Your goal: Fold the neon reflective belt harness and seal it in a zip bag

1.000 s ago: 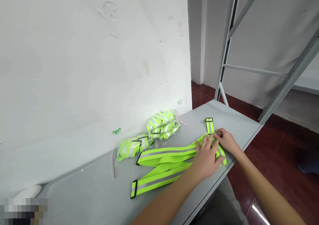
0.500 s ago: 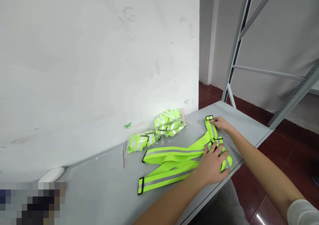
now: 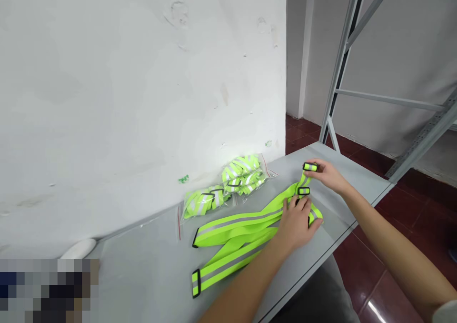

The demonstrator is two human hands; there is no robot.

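A fluorescent yellow-green reflective strap harness with grey stripes and black buckles lies on the grey table. Its two long straps stretch left, the nearer ending at a black buckle. My left hand lies over the harness's right part, fingers spread and pressing on the straps, thumb apart. It hides part of the webbing and a buckle. Between thumb and fingers, my right hand pinches a strap end at its black buckle, slightly raised. Another buckle sits on that strap just below.
Clear zip bags holding rolled reflective straps lie against the white wall. Farther left is a white rounded object. A grey metal shelf frame stands beyond the table's right end. The floor has red tiles.
My right hand has lifted and turned the buckle end of the strap, which now bends upward. My left hand and the harness have shifted slightly left.
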